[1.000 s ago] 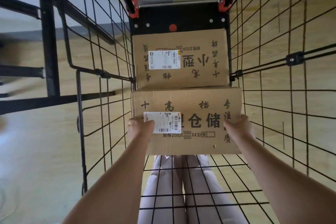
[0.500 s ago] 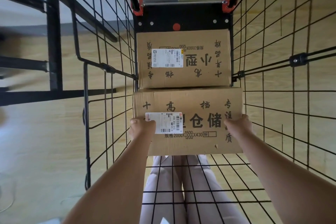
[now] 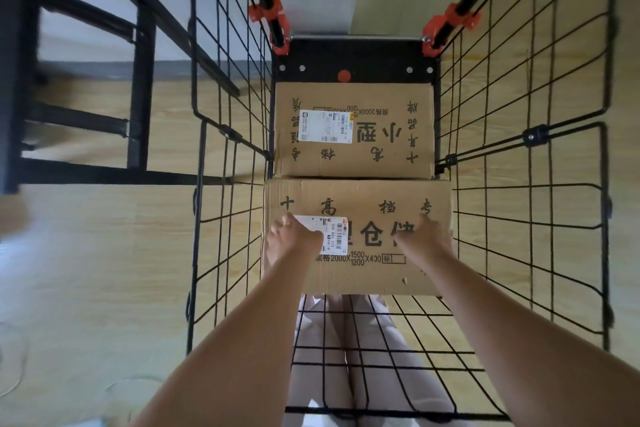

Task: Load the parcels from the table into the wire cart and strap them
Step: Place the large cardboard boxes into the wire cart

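Both hands have slid off the near parcel's (image 3: 363,274) side edges onto its top face. The left hand (image 3: 294,236) lies released, fingers spread over the white label (image 3: 334,234). The right hand (image 3: 427,236) rests on the print, but I cannot tell whether its fingers hook the right edge. The parcel sits under them in the wire cart (image 3: 536,136), so placing looks done. Just beyond the fingertips, the far parcel (image 3: 374,149) butts against it. Further off are 2 orange clamps (image 3: 268,15); no strap shows. The table's top is out of view, so remaining parcels are unknown.
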### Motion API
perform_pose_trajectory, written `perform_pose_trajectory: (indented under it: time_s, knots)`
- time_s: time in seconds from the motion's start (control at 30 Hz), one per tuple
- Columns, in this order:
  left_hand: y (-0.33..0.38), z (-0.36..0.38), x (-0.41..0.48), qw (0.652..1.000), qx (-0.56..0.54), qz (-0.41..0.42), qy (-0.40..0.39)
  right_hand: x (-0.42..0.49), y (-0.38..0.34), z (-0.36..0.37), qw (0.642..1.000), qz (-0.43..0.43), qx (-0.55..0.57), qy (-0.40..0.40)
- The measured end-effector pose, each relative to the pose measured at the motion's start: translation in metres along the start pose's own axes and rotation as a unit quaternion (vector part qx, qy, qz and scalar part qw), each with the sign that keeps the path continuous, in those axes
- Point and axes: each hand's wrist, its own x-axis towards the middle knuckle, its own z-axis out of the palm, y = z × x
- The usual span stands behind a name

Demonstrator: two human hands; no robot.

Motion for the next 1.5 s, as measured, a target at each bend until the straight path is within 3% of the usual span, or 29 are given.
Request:
perform_pose_trajectory:
  time_s: [0.1, 0.23, 0.43, 0.6, 0.87, 1.03, 1.23, 1.5]
  knots:
    - [0.007, -0.008, -0.016, 0.994, 0.078, 0.074, 0.018, -0.016, -0.011, -0.008, 0.993, -0.055, -0.108, 0.013]
    - [0.008, -0.02, -0.043, 0.971, 0.178, 0.147, 0.055, -0.04, -0.02, -0.022, 0.946, -0.14, -0.29, 0.039]
    - [-0.006, -0.052, -0.089, 0.955, 0.232, 0.151, 0.106, -0.08, -0.049, -0.052, 0.924, -0.205, -0.323, 0.031]
    - [-0.026, -0.088, -0.127, 0.954, 0.195, 0.138, 0.179, -0.122, -0.086, -0.064, 0.912, -0.269, -0.303, 0.064]
    - [-0.067, -0.145, -0.173, 0.924, 0.082, 0.194, 0.319, -0.203, -0.157, -0.067, 0.853, -0.376, -0.322, 0.167]
    - [-0.138, -0.164, -0.181, 0.939, 0.051, 0.162, 0.298, -0.255, -0.191, -0.034, 0.835, -0.408, -0.31, 0.2]
    - [-0.251, -0.176, -0.183, 0.947, 0.038, 0.128, 0.291, -0.316, -0.219, 0.036, 0.799, -0.453, -0.353, 0.178]
    - [-0.343, -0.212, -0.183, 0.94, 0.038, 0.155, 0.301, -0.381, -0.269, 0.099, 0.782, -0.474, -0.362, 0.179]
